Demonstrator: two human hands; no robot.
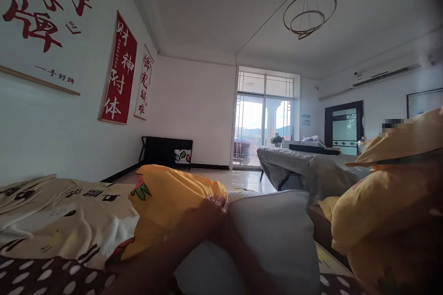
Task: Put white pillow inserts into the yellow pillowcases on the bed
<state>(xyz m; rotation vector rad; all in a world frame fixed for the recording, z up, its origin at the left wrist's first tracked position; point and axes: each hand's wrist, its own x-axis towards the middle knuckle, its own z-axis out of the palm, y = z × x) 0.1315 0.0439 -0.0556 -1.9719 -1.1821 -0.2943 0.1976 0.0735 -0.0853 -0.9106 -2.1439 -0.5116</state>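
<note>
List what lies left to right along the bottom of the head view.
Cream printed bedding → yellow pillow → a hand resting on it → grey-white pillow → yellow pillow at the right edge.

Matt cloth pillow (270, 235), glossy floor (238, 179)

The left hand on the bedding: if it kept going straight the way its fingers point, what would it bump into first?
The left hand already rests between the yellow pillow and the grey pillow. Pushed on, it would probably slide along their seam; depth is unclear.
</note>
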